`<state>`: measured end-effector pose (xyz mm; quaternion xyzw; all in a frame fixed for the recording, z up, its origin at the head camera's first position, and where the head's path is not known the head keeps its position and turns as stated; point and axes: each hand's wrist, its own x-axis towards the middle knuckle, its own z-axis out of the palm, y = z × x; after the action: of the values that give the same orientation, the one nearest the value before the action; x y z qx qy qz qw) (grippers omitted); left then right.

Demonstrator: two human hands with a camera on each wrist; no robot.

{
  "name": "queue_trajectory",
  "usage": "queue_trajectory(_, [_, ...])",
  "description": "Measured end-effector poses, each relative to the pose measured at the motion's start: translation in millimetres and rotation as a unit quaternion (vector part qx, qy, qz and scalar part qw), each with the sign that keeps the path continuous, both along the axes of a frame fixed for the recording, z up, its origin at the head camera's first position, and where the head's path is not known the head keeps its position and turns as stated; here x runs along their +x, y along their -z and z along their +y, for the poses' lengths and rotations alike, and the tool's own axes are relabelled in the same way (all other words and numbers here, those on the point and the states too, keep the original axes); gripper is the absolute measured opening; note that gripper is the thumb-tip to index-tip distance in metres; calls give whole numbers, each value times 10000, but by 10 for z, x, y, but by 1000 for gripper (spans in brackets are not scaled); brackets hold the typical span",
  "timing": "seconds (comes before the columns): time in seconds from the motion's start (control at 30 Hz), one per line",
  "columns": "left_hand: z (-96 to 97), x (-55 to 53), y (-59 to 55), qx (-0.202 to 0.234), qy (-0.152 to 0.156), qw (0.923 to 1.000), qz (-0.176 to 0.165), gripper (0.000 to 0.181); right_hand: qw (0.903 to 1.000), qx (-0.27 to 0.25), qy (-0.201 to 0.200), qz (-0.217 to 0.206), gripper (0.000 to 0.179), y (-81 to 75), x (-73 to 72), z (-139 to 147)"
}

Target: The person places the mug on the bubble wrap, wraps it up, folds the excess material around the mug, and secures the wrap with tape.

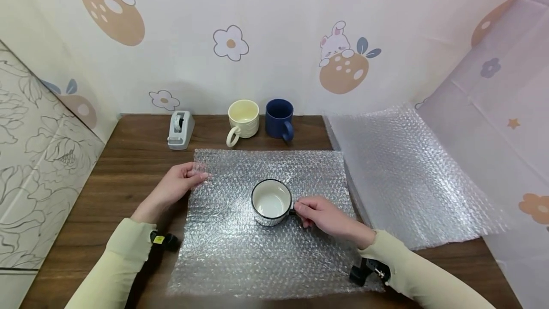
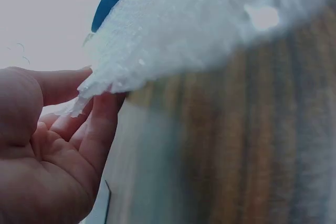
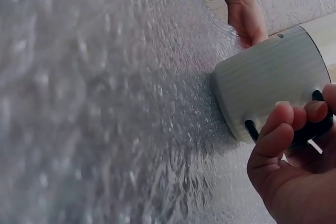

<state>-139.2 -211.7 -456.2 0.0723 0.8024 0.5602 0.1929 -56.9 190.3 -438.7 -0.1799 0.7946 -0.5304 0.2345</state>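
A white mug (image 1: 268, 218) with a black rim and black handle stands upright on a sheet of bubble wrap (image 1: 231, 252), near its middle. My right hand (image 1: 323, 216) grips the mug's handle, fingers curled round it in the right wrist view. At the sheet's left edge, my left hand (image 1: 177, 185) pinches the bubble wrap between thumb and fingers. The left wrist view shows that edge of bubble wrap (image 2: 121, 72) raised between the left thumb (image 2: 65, 85) and fingertips.
Behind the sheet stand a cream mug (image 1: 244, 125), a navy mug (image 1: 279, 120) and a white tape dispenser (image 1: 180, 130). More bubble wrap (image 1: 411, 175) lies to the right, reaching past the table edge. A patterned curtain (image 1: 274, 37) hangs along the table's (image 1: 128, 156) back.
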Motion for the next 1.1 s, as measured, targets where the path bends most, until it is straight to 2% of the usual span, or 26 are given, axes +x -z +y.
queue_trajectory(0.17, [46,-16,-97,207,42,9996,165,39,9997,234,82,-63,36,-8,-24,-24])
queue_trajectory(0.4, [208,73,-374,480,117,9977,456,32,9983,549,114,-128,39,-29,-108,-42])
queue_trajectory(0.53, [358,166,-555,558,436,9947,745,35,9981,604,38,-114,40,-37,-146,-35])
queue_trajectory(0.67, [508,258,-685,809,974,9884,840,39,9984,552,-14,-84,39,-36,-178,-29])
queue_trajectory(0.77, [604,315,-733,719,1273,9845,964,40,9985,543,-31,-83,38,-29,-197,-27])
queue_trajectory(0.93, [756,380,-775,149,1515,9784,1397,40,9986,521,27,-94,37,-43,-201,-33])
queue_trajectory(1.1, [862,397,-801,45,1795,9712,1566,39,9991,417,14,-121,37,-26,-213,-17])
